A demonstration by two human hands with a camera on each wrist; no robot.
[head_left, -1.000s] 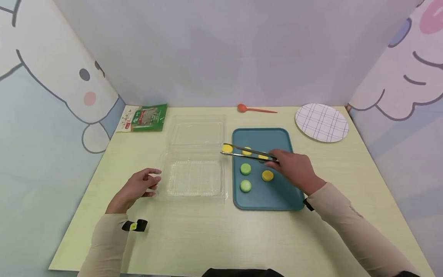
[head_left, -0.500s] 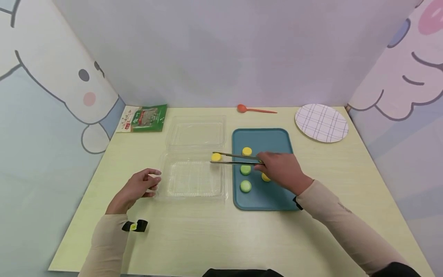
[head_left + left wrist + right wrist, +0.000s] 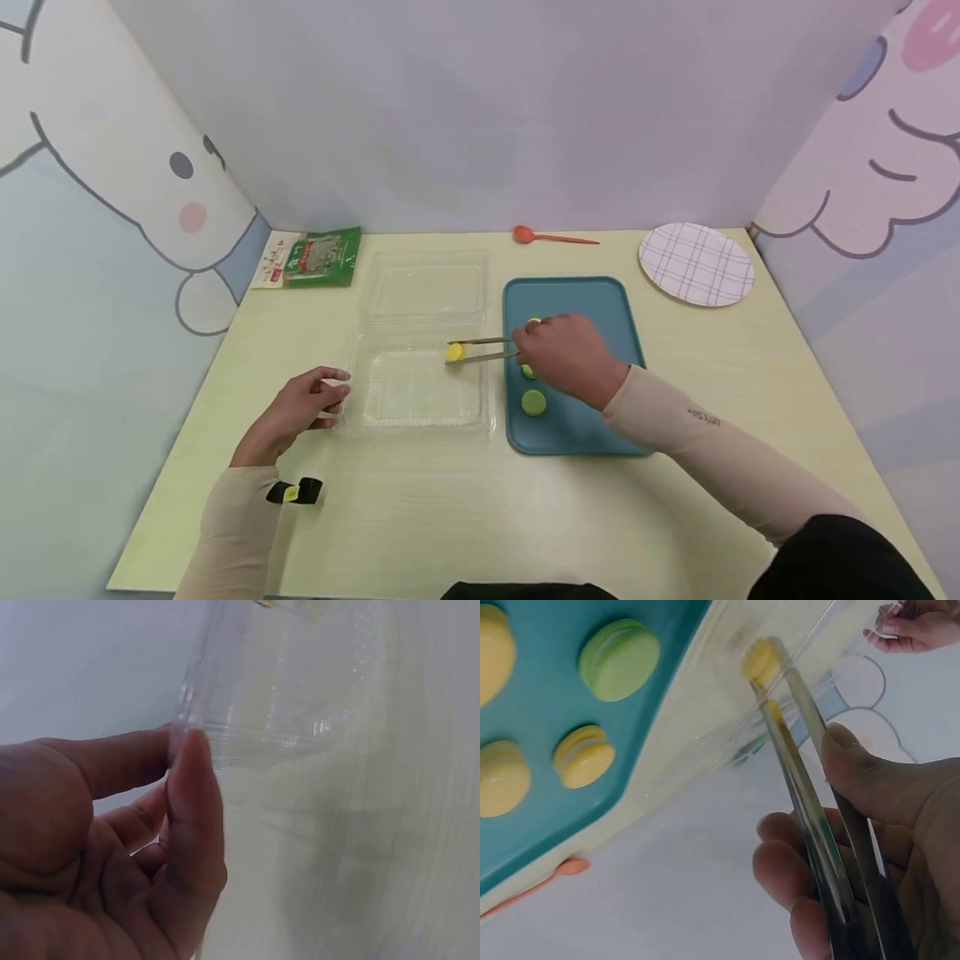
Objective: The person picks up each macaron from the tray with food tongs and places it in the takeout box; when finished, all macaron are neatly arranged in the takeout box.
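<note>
My right hand grips metal tongs. A yellow macaron sits between the tongs' tips, over the back right part of the clear plastic clamshell container. The container lies unfolded, with its lid towards the back. At its left side, my left hand pinches the rim between thumb and fingers, as the left wrist view shows. Under my right arm is a blue tray. In the right wrist view it bears a green macaron and a smaller-looking yellow macaron, among others.
An orange spoon lies behind the tray. To its right is a checked plate. A green and white food packet lies at the back left. Walls enclose the table at the back and both sides.
My right hand has moved left, carrying the yellow macaron in the tongs from the tray's left edge to over the container. My left hand has stayed at the rim.
</note>
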